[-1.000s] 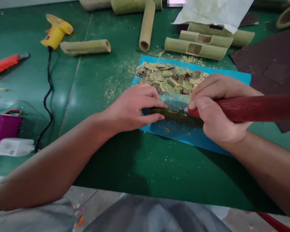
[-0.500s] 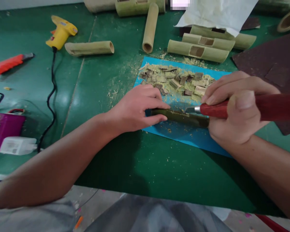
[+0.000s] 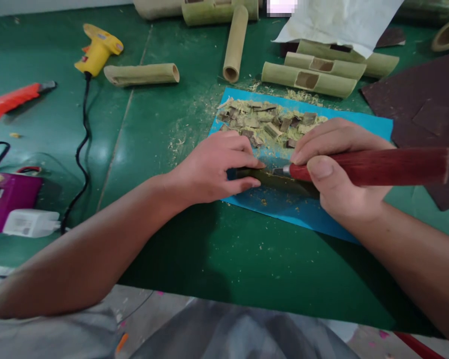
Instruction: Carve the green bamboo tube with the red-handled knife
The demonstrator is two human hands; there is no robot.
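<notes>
On the blue mat (image 3: 307,219), left hand (image 3: 209,169) pins the dark bamboo strip (image 3: 273,180) flat for steadiness, while right hand (image 3: 336,174), grip closed around the red-handled carving knife (image 3: 377,167), sets its blade against the strip.

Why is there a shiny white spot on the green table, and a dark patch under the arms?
Head view: lamp glare whitens the green table near the black cord; the left hand and its forearm cast a soft shadow toward the near edge; the picture looks sharp.
</notes>
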